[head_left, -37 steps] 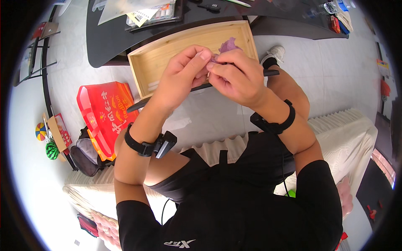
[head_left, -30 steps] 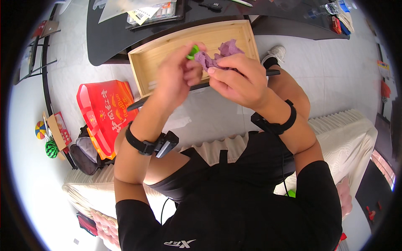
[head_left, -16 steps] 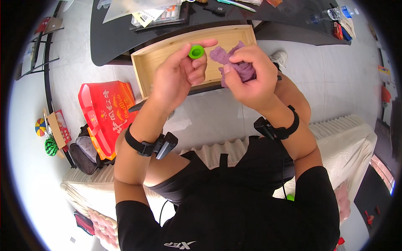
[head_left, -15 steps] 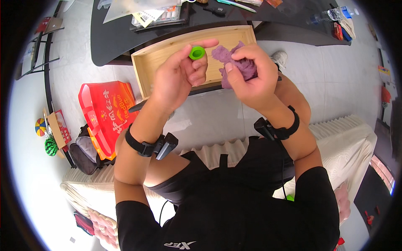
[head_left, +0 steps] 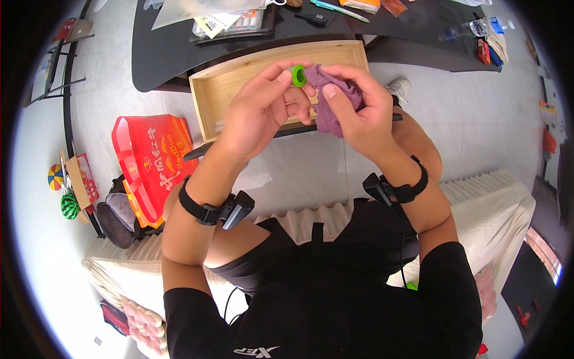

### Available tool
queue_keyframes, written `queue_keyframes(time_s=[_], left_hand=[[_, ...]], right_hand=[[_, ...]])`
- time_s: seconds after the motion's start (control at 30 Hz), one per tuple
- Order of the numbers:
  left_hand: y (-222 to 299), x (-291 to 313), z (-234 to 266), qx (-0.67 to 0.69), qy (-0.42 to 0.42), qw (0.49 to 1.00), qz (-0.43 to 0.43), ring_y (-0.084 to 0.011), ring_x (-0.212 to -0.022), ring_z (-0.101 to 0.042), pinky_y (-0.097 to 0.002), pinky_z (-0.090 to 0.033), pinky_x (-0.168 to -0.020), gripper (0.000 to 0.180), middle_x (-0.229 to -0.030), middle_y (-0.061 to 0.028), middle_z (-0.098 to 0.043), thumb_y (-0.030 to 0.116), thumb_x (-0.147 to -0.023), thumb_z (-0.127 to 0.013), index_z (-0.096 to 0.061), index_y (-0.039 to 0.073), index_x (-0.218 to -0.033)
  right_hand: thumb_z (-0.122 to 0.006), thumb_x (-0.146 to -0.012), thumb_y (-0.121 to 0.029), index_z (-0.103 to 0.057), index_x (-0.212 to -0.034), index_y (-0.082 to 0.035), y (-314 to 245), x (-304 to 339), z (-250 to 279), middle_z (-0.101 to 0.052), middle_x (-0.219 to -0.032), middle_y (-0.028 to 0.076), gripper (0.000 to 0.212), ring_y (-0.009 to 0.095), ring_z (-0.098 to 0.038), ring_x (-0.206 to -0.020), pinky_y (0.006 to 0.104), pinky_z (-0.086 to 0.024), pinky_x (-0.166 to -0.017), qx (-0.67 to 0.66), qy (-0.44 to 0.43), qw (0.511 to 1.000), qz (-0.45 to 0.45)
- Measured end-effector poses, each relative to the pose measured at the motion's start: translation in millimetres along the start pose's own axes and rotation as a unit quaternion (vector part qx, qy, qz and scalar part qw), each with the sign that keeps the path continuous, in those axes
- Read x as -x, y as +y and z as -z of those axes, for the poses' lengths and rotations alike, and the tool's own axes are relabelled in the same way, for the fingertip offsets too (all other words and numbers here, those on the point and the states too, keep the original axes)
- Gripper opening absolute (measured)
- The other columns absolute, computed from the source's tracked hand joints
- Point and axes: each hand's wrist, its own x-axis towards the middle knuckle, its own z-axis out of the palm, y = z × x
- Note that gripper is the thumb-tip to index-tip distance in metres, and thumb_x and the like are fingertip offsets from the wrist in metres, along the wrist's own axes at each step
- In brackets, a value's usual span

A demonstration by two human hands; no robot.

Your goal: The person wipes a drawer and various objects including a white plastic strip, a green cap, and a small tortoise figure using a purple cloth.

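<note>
pinching a small hollow green cap [head_left: 298,76] between thumb and fingers, the left hand [head_left: 261,103] holds its round mouth facing right, its axis running roughly left to right. the right hand [head_left: 363,110] grips a crumpled purple cloth [head_left: 330,119] just beside that mouth; the cap sits between both hands, over the wooden drawer [head_left: 216,90].

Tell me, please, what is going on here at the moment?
A person in black clothes holds a small, hollow, round green piece in the left hand and a crumpled purple cloth in the right hand. Both things are close together, seen over an open, pale wooden drawer below a black table; whether they touch is hard to tell.
</note>
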Motion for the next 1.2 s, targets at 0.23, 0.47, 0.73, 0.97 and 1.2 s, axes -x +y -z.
queue_keyframes(time_s=[0.23,0.47,0.73,0.97,1.2], left_hand=[[-0.8,4.2,13.6,-0.164,-0.01,0.986,0.024,-0.0231,-0.085,-0.064,-0.0353,-0.052,-0.081,0.033,-0.101,-0.0129,-0.056,0.018,-0.099,-0.042,-0.041,-0.001,-0.126],[-3.7,0.9,26.6,-0.232,0.026,0.969,0.076,-0.0253,-0.094,-0.063,-0.0354,-0.05,-0.087,0.027,-0.098,-0.0095,-0.054,0.007,-0.092,-0.041,-0.044,0.0,-0.118],[-6.0,-3.3,69.9,-0.256,0.175,0.951,0.003,-0.0204,-0.078,-0.063,-0.0314,-0.053,-0.076,0.013,-0.09,-0.0074,-0.055,0.003,-0.086,-0.054,-0.047,0.003,-0.096],[-43.6,20.6,159.5,-0.18,0.305,0.933,0.063,-0.0236,-0.09,-0.064,-0.0298,-0.053,-0.085,0.022,-0.094,-0.0107,-0.062,0.007,-0.083,-0.066,-0.055,-0.004,-0.098],[-49.1,-16.3,234.4,-0.711,0.172,0.654,0.191,-0.0348,-0.088,-0.064,-0.0388,-0.052,-0.075,0.027,-0.089,-0.0183,-0.065,0.007,-0.072,-0.064,-0.058,0.003,-0.098]], right_hand=[[-0.06,-0.088,-0.008,-0.063,-0.104,0.001,-10.2,-1.5,-2.8,-0.063,-0.082,0.002,0.019,0.008,-0.056,-0.069,0.0219,-0.046,-0.062,0.005,-0.069,0.989,-0.13],[-0.059,-0.089,-0.015,-0.066,-0.096,0.002,7.2,-9.7,6.0,-0.062,-0.079,0.0,0.019,0.006,-0.056,-0.069,0.0212,-0.045,-0.063,-0.121,-0.141,0.916,-0.355],[-0.057,-0.086,-0.011,-0.066,-0.089,0.001,20.3,-16.2,0.4,-0.064,-0.082,0.003,0.016,0.008,-0.056,-0.068,0.023,-0.046,-0.062,-0.184,-0.117,0.893,-0.394],[-0.054,-0.085,-0.009,-0.062,-0.095,0.004,37.0,-13.4,7.7,-0.065,-0.089,0.011,0.018,0.018,-0.065,-0.076,0.0301,-0.054,-0.067,-0.182,-0.133,0.887,-0.403],[-0.057,-0.085,-0.01,-0.065,-0.093,0.003,52.9,-11.7,11.9,-0.065,-0.087,0.008,0.018,0.013,-0.062,-0.078,0.0259,-0.05,-0.07,-0.174,-0.202,0.879,-0.396]])
